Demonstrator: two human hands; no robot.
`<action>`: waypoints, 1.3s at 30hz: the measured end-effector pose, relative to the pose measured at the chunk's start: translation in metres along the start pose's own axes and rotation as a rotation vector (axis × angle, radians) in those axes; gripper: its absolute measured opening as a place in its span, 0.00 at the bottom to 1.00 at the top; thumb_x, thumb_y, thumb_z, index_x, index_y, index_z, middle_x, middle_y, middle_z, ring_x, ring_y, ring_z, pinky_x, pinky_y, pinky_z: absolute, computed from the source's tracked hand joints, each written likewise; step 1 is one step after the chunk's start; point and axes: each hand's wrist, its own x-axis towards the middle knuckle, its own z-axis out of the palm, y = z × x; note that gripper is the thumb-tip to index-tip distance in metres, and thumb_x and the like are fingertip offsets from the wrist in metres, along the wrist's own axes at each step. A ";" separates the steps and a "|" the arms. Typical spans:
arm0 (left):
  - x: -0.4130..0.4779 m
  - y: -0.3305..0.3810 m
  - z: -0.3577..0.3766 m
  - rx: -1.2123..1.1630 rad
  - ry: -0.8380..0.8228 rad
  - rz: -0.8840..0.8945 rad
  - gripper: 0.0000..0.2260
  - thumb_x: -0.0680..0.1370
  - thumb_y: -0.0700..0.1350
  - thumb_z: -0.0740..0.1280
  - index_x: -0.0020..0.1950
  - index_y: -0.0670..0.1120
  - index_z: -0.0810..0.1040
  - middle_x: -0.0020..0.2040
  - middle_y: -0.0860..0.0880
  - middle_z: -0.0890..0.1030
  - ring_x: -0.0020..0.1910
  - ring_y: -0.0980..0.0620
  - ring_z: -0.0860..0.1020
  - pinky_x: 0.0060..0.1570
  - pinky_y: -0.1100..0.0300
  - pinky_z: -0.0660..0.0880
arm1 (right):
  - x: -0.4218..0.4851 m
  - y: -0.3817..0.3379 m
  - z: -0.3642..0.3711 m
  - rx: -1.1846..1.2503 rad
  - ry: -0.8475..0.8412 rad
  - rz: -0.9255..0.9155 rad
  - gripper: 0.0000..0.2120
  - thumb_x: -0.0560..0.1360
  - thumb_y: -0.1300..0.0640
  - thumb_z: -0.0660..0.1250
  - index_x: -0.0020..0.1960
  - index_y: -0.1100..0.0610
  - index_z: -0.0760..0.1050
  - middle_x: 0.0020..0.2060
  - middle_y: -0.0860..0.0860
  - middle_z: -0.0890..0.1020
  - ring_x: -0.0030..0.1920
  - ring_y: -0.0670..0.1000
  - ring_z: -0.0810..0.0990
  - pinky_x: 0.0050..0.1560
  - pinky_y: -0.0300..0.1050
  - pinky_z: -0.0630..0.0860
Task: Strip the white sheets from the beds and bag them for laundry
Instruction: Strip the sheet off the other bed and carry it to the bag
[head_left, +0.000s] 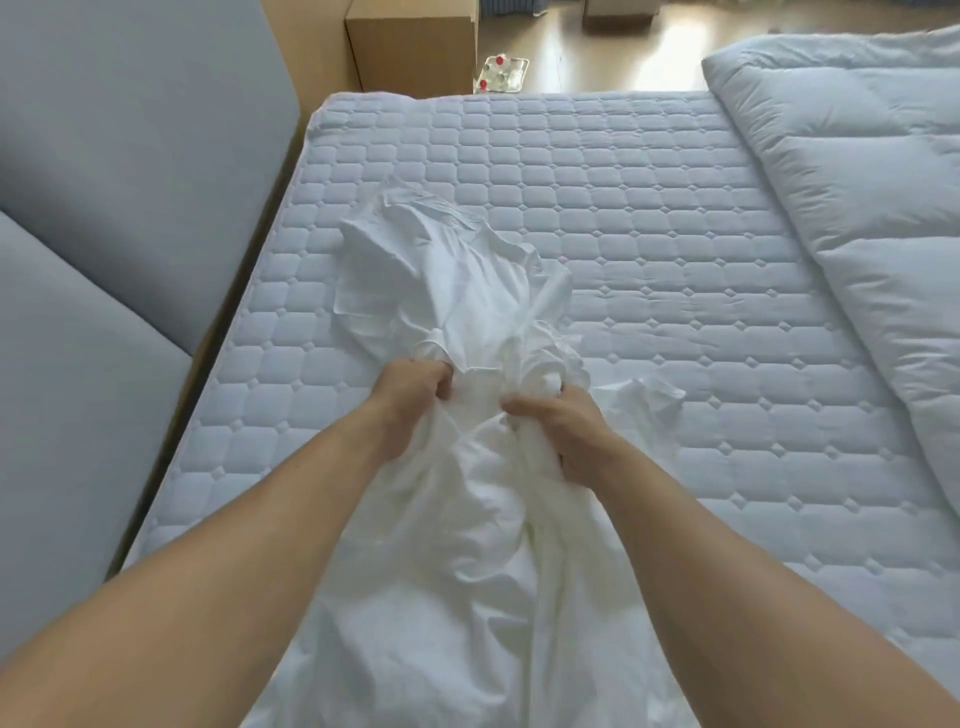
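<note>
A crumpled white sheet (457, 291) lies bunched in a long heap down the middle of the bare quilted mattress (649, 218), running from mid-bed to the bottom edge of the view. My left hand (410, 395) grips a fold of it on the left side of the heap. My right hand (561, 431) is closed on the bunched cloth beside it, a hand's width away. Both forearms reach in from below. No laundry bag is in view.
A puffy white duvet (857, 208) is piled along the right side of the bed. A grey padded headboard (130, 156) stands to the left. Beyond the bed are a wooden nightstand (415, 47), a tray of bottles (501, 75) on the wooden floor.
</note>
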 end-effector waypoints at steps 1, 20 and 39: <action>-0.012 0.003 -0.002 -0.038 -0.012 0.014 0.06 0.61 0.38 0.65 0.29 0.46 0.69 0.30 0.47 0.67 0.31 0.47 0.66 0.32 0.59 0.64 | -0.007 -0.001 0.004 -0.006 0.037 -0.055 0.17 0.66 0.65 0.77 0.53 0.66 0.79 0.42 0.59 0.83 0.40 0.57 0.84 0.41 0.53 0.83; -0.278 -0.118 -0.051 0.226 0.257 0.270 0.15 0.71 0.64 0.66 0.39 0.53 0.79 0.32 0.59 0.80 0.36 0.56 0.78 0.34 0.58 0.71 | -0.289 0.092 0.000 -0.323 0.256 -0.380 0.22 0.66 0.26 0.66 0.49 0.41 0.79 0.42 0.34 0.83 0.43 0.38 0.82 0.44 0.41 0.78; -0.206 -0.153 -0.028 1.138 0.101 0.694 0.28 0.78 0.64 0.39 0.79 0.64 0.40 0.80 0.53 0.32 0.77 0.46 0.27 0.73 0.32 0.36 | -0.241 0.122 -0.004 -1.072 0.297 -0.636 0.36 0.73 0.24 0.42 0.78 0.33 0.40 0.79 0.40 0.35 0.77 0.46 0.28 0.73 0.61 0.31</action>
